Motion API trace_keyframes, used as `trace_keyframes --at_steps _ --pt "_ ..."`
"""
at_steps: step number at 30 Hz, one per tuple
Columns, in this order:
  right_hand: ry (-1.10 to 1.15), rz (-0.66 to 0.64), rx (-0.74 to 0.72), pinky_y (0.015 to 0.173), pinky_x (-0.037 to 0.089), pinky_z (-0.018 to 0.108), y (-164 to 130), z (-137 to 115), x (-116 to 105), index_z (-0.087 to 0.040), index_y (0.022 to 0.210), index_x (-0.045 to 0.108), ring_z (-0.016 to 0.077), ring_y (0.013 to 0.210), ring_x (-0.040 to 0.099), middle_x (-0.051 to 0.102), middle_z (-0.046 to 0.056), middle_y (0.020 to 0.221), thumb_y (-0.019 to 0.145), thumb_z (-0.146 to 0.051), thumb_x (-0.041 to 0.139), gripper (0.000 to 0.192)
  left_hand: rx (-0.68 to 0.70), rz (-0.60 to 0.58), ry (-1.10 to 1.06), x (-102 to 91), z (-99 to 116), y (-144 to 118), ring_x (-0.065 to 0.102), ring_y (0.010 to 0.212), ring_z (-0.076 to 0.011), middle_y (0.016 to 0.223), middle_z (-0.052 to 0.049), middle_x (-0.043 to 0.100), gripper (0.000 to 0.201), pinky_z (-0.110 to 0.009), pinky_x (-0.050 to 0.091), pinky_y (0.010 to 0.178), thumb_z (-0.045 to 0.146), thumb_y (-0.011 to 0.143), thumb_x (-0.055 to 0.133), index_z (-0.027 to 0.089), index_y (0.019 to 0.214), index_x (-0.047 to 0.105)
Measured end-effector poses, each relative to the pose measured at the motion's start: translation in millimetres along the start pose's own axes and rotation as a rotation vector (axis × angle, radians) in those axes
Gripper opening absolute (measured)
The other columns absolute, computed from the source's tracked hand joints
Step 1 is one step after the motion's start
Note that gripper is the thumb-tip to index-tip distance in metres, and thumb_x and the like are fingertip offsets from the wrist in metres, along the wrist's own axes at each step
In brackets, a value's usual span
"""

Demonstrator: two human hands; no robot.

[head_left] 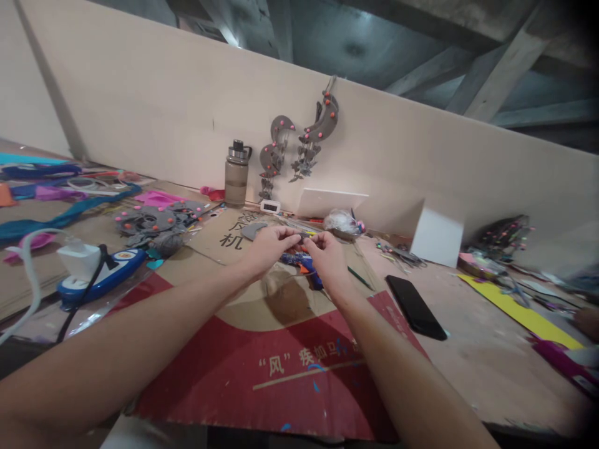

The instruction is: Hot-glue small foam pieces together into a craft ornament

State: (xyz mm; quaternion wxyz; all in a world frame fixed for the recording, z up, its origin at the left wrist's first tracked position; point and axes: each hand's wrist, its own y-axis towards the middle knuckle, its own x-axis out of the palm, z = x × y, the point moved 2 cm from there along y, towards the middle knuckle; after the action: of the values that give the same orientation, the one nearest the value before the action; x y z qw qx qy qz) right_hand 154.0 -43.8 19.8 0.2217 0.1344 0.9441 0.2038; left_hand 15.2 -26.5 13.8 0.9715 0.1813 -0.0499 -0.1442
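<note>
My left hand (277, 244) and my right hand (327, 251) meet over the cardboard sheet (281, 374), fingertips pinched together. Between them is a small dark grey piece (304, 237), mostly hidden by the fingers. Just below the hands lies a blue glue gun (314, 279) with an orange part, partly covered by my right hand. A grey crescent-shaped piece (253, 231) rests on the cardboard beyond my left hand. To the right of my right wrist is a dark green pencil-like stick (359, 278).
A black phone (415, 307) lies on the right. At left are a blue power strip (100, 277) with a white plug and grey pieces with pink dots (154, 219). A water bottle (236, 174) stands by the wall, where grey crescent ornaments (322, 121) hang.
</note>
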Motion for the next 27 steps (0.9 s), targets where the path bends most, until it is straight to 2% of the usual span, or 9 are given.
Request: trace_keyframes --at_steps 3,8,16,18,21,24,27 --pt "-0.012 0.001 -0.020 0.054 0.035 0.023 1 -1 -1 -0.017 0.081 0.057 0.0115 0.057 0.046 0.052 -0.004 0.061 0.071 -0.036 0.057 0.022 -0.013 0.004 0.006 0.4 2 -1 0.055 0.062 -0.0097 0.072 -0.004 0.065 0.023 -0.023 0.044 0.061 0.031 0.071 0.067 0.011 0.082 0.067" --pt "-0.040 -0.031 -0.045 0.052 0.032 0.023 -2 -7 -1 -0.016 0.073 0.059 0.0106 0.053 0.042 0.050 -0.003 0.057 0.071 -0.035 0.055 0.020 -0.051 0.041 0.017 -0.4 4 -3 0.054 0.056 -0.0083 0.068 -0.003 0.064 0.020 -0.022 0.044 0.057 0.028 0.069 0.069 0.010 0.078 0.066" --pt "-0.127 -0.041 -0.105 0.052 0.031 0.023 -8 -10 2 -0.016 0.074 0.058 0.0098 0.051 0.039 0.050 -0.003 0.057 0.072 -0.033 0.054 0.017 -0.232 -0.044 -0.019 -5.8 2 1 0.054 0.052 -0.0083 0.062 -0.003 0.062 0.009 -0.023 0.046 0.054 0.021 0.070 0.065 0.011 0.073 0.065" --pt "-0.144 -0.048 -0.108 0.051 0.030 0.023 -8 -10 2 -0.016 0.075 0.058 0.0097 0.051 0.038 0.049 -0.004 0.057 0.072 -0.032 0.054 0.017 -0.226 -0.046 0.038 -6.1 5 1 0.053 0.050 -0.0080 0.059 -0.002 0.061 0.008 -0.022 0.044 0.053 0.019 0.071 0.062 0.012 0.069 0.064" --pt "-0.135 -0.064 -0.114 0.051 0.029 0.023 -9 -9 4 -0.016 0.074 0.058 0.0095 0.051 0.037 0.047 -0.004 0.056 0.073 -0.033 0.054 0.017 -0.162 0.012 0.171 -5.0 10 -1 0.051 0.048 -0.0068 0.052 0.000 0.057 0.009 -0.019 0.041 0.050 0.013 0.070 0.059 0.012 0.061 0.061" --pt "-0.050 -0.113 -0.050 0.048 0.028 0.022 -7 -4 7 -0.017 0.074 0.058 0.0089 0.049 0.036 0.043 -0.005 0.053 0.073 -0.036 0.055 0.019 -0.149 0.063 0.211 -5.0 10 -2 0.048 0.046 -0.0060 0.049 0.002 0.054 0.010 -0.018 0.039 0.048 0.011 0.068 0.059 0.012 0.058 0.059" --pt "0.107 -0.174 0.076 0.044 0.027 0.021 -4 2 8 -0.017 0.073 0.058 0.0079 0.047 0.036 0.044 -0.006 0.054 0.071 -0.040 0.057 0.023 -0.210 0.010 0.105 -8.1 6 1 0.051 0.048 -0.0073 0.053 0.000 0.058 0.010 -0.019 0.041 0.049 0.018 0.070 0.063 0.011 0.062 0.062"
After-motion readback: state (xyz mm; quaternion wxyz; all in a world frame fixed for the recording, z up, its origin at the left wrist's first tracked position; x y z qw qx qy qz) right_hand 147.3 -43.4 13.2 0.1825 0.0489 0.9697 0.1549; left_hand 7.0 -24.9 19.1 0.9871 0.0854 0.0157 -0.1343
